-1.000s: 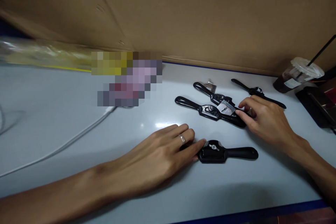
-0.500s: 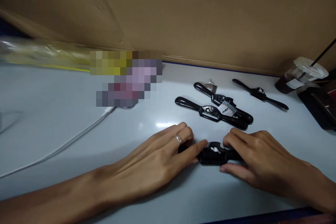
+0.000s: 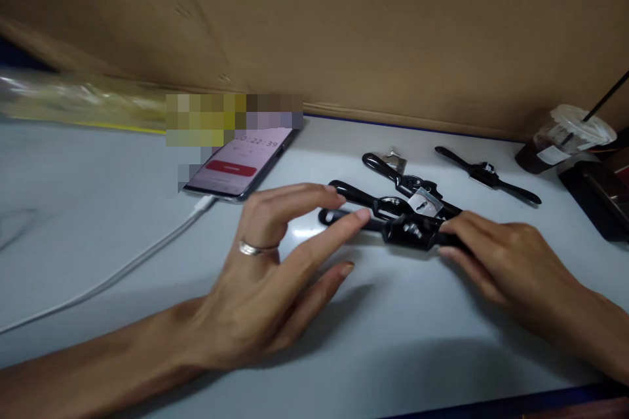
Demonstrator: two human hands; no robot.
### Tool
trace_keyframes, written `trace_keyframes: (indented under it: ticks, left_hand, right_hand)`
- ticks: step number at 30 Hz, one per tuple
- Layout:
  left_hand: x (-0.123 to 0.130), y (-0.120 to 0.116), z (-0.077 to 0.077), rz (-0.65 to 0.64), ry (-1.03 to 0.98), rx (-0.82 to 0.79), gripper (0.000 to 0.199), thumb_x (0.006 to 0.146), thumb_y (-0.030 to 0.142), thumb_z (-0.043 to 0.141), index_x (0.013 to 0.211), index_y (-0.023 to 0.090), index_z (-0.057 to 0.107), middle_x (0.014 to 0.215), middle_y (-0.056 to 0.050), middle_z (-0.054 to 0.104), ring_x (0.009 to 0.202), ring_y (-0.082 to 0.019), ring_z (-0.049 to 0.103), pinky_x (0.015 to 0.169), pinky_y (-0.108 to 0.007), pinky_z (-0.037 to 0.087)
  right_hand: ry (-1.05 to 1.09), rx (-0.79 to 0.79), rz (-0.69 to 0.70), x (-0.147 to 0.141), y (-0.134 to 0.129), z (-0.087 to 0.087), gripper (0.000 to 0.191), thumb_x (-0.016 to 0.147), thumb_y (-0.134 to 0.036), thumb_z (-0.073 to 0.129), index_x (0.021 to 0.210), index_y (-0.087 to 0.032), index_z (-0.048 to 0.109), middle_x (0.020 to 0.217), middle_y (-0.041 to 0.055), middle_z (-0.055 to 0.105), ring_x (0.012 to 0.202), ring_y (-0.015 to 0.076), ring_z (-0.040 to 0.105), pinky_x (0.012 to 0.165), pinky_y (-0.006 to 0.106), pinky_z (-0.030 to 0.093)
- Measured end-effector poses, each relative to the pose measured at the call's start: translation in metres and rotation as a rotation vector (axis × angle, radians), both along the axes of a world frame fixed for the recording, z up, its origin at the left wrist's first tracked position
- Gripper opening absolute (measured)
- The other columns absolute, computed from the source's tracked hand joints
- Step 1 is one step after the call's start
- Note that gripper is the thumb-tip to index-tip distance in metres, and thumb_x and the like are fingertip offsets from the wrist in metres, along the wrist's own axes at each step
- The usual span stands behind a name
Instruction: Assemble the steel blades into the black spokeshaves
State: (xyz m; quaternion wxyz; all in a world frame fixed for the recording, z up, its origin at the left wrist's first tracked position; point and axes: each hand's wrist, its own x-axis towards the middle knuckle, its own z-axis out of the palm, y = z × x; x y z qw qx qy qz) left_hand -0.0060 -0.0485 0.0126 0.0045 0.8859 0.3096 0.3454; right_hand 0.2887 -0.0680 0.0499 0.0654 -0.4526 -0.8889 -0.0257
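Observation:
My right hand is closed on the right handle of a black spokeshave, a two-handled tool with small silvery screws at its middle. My left hand wears a ring and is open, fingers apart, near the left handle of that spokeshave; whether a fingertip touches it I cannot tell. Just behind it lies a second black spokeshave frame, partly covered. Beyond that rests a third black frame. A small metal blade lies on these two. Farther right sits another spokeshave with its blade fitted.
A phone on a white cable lies at left, partly pixelated. Behind it is a yellowish plastic bag. At right stand a lidded drink cup and a black object. A cardboard wall closes the back.
The held spokeshave has moved away from me, up beside the other frames, in my right hand. My left hand has let go of it, drawn left and opened.

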Motion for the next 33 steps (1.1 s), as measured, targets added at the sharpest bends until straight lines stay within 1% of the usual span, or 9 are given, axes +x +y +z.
trace_keyframes:
  ticks: [4,7,12,17,21,25,27,29,33]
  left_hand:
    - [0.001,0.009,-0.007,-0.030,0.056,0.031,0.060,0.101,0.015,0.052,0.158,0.020,0.033,0.143,-0.018,0.052,0.136,-0.035,0.051,0.109,-0.054,0.048]
    - [0.002,0.017,-0.015,0.011,0.236,-0.051,0.055,0.106,0.024,0.045,0.158,0.016,0.032,0.157,-0.020,0.045,0.149,-0.036,0.040,0.116,-0.060,0.043]
    - [0.001,0.021,-0.022,0.043,0.328,-0.098,0.058,0.109,0.033,0.037,0.163,0.015,0.025,0.167,-0.018,0.034,0.158,-0.033,0.027,0.123,-0.063,0.034]
    - [0.000,0.023,-0.023,0.005,0.330,-0.158,0.056,0.108,0.033,0.041,0.160,0.015,0.033,0.163,-0.015,0.042,0.154,-0.035,0.035,0.122,-0.067,0.035]
    - [-0.001,0.022,-0.019,-0.060,0.228,-0.191,0.041,0.108,0.025,0.043,0.146,0.015,0.053,0.137,-0.013,0.065,0.132,-0.031,0.055,0.107,-0.053,0.051]
    - [-0.001,0.019,-0.015,-0.160,0.178,-0.181,0.038,0.104,0.009,0.041,0.135,0.018,0.061,0.117,-0.009,0.068,0.111,-0.025,0.059,0.089,-0.039,0.052]
    - [-0.001,0.018,-0.013,-0.208,0.169,-0.186,0.041,0.101,0.005,0.042,0.134,0.018,0.061,0.111,-0.008,0.066,0.102,-0.022,0.058,0.083,-0.035,0.050]
    - [0.001,0.017,-0.010,-0.283,0.174,-0.186,0.042,0.099,0.004,0.043,0.135,0.018,0.061,0.106,-0.008,0.064,0.094,-0.020,0.057,0.078,-0.033,0.048]
    - [0.003,0.014,-0.003,-0.445,0.237,-0.165,0.042,0.096,0.004,0.044,0.132,0.016,0.063,0.103,-0.009,0.063,0.086,-0.021,0.056,0.077,-0.034,0.049]
  right_hand:
    - [-0.003,0.177,-0.270,0.019,0.022,0.002,0.021,0.103,-0.030,0.046,0.102,-0.017,0.063,0.090,0.0099,0.074,0.064,0.0234,0.064,0.057,0.033,0.036]
    - [-0.131,0.168,-0.433,0.034,0.037,-0.002,0.020,0.101,-0.031,0.048,0.098,-0.017,0.062,0.083,0.0110,0.072,0.059,0.0232,0.060,0.055,0.032,0.029]
    - [-0.229,0.007,-0.466,0.043,0.049,-0.009,0.015,0.100,-0.027,0.052,0.098,-0.018,0.064,0.080,0.0096,0.073,0.064,0.0237,0.063,0.058,0.032,0.030]
    - [-0.216,-0.058,-0.493,0.042,0.050,-0.006,0.017,0.100,-0.027,0.054,0.102,-0.016,0.067,0.085,0.0113,0.073,0.069,0.0264,0.066,0.060,0.033,0.035]
    - [-0.205,-0.035,-0.469,0.042,0.050,-0.005,0.017,0.099,-0.026,0.056,0.099,-0.016,0.069,0.095,0.0123,0.072,0.074,0.0257,0.066,0.062,0.033,0.038]
    - [-0.128,0.144,-0.463,0.034,0.044,-0.005,0.018,0.098,-0.027,0.059,0.103,-0.016,0.072,0.102,0.0111,0.071,0.068,0.0219,0.064,0.058,0.033,0.037]
    - [0.009,0.199,-0.349,0.026,0.039,-0.006,0.019,0.098,-0.025,0.059,0.108,-0.016,0.072,0.103,0.0097,0.071,0.068,0.0192,0.063,0.060,0.032,0.041]
    - [0.142,0.175,-0.188,0.018,0.033,-0.008,0.022,0.100,-0.021,0.056,0.112,-0.016,0.073,0.104,0.0093,0.070,0.069,0.0174,0.064,0.063,0.032,0.047]
    - [0.275,0.059,0.041,0.003,0.024,-0.015,0.035,0.100,-0.011,0.049,0.128,-0.017,0.069,0.124,0.0103,0.071,0.093,0.0198,0.073,0.072,0.031,0.055]
